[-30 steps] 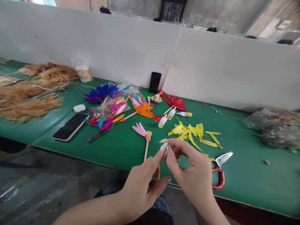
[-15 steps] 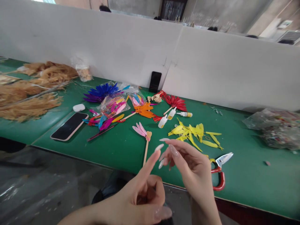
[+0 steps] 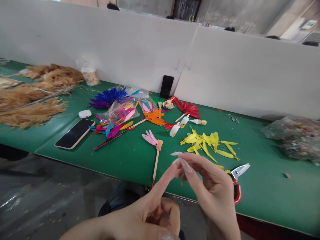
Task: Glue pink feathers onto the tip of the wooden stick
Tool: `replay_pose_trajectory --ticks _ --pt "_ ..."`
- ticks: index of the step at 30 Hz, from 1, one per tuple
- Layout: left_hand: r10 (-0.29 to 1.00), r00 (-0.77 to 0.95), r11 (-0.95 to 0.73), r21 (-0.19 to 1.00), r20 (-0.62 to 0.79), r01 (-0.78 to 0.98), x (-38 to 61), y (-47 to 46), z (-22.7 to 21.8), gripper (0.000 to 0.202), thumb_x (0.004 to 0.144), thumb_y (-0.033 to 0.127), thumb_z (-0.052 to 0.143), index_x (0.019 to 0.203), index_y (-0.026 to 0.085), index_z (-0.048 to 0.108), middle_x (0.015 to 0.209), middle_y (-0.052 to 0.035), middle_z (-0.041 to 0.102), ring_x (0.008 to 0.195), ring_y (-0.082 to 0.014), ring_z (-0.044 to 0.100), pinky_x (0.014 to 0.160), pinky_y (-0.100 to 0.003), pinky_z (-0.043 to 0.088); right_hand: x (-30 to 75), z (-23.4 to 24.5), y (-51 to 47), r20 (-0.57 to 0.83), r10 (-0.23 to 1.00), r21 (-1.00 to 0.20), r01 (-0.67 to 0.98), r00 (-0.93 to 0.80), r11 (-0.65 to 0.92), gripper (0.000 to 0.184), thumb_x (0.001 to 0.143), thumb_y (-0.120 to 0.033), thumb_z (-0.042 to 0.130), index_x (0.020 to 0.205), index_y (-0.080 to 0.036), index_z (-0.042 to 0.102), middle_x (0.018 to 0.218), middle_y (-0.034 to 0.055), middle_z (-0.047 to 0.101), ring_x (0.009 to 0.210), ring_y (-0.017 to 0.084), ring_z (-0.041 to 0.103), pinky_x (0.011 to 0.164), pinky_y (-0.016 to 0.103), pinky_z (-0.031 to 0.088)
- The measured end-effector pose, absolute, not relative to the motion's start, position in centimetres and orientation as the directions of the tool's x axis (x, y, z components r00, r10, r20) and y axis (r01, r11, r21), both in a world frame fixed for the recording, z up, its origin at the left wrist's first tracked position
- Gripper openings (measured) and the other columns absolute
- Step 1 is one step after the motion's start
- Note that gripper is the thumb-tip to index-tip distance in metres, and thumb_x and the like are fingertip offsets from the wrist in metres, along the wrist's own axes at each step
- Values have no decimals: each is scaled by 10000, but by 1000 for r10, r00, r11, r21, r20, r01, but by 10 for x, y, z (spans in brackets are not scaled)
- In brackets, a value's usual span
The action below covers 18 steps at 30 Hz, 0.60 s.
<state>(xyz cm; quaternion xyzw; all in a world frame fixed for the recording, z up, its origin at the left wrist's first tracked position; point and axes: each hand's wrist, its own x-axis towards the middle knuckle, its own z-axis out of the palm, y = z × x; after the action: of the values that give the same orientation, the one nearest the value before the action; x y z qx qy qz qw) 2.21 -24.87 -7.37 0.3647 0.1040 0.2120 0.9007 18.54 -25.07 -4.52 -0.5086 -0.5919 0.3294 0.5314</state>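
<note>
My left hand (image 3: 152, 213) is low in the middle, index finger stretched upward and the other fingers curled into the palm. My right hand (image 3: 210, 190) is beside it with its long-nailed fingers extended, their tips touching the left index fingertip; I see nothing held in either hand. Just beyond the fingertips a pink feather fan on a wooden stick (image 3: 156, 148) lies on the green table (image 3: 262, 193). Loose yellow feathers (image 3: 207, 141) lie behind my right hand, and red-handled clippers (image 3: 236, 183) sit to its right.
Small glue bottles (image 3: 174, 129), orange (image 3: 155, 117), red (image 3: 187, 108) and blue (image 3: 108, 97) feather fans and a bag of coloured feathers (image 3: 122, 113) fill mid-table. A phone (image 3: 75, 133) and earbud case (image 3: 85, 113) lie left; tan fibre piles (image 3: 32, 96) far left. White divider (image 3: 125, 50) behind.
My hands were pinched together at the fingertips, then came apart; the left hand curled with only its index out, and its tip now meets the right fingers again.
</note>
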Motion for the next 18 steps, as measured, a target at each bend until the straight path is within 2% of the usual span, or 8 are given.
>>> replay_pose_trajectory --ticks 6,11,18 --pt "470 881 615 735 -53 -284 22 -249 -73 1050 736 341 697 1408 375 -108 668 70 442 432 -20 268 405 -140 223 186 -42 -250 398 916 -832 442 54 336 224 840 -147 547 1007 -286 601 787 -65 680 673 69 646 648 162 534" --pt "499 863 548 802 -83 -239 22 -247 -71 980 768 406 654 1412 384 -84 683 62 431 461 -27 285 434 -144 253 184 -39 -245 538 842 -600 712 23 365 181 815 -132 542 959 -229 593 743 -50 680 620 61 633 603 131 503" --pt "673 712 348 935 -198 -70 23 -245 -83 775 852 388 545 1428 389 27 748 32 445 569 -68 358 504 -187 313 178 -62 -233 559 829 -444 835 -24 323 158 822 -159 482 933 -192 588 692 -25 671 526 88 604 514 177 470"
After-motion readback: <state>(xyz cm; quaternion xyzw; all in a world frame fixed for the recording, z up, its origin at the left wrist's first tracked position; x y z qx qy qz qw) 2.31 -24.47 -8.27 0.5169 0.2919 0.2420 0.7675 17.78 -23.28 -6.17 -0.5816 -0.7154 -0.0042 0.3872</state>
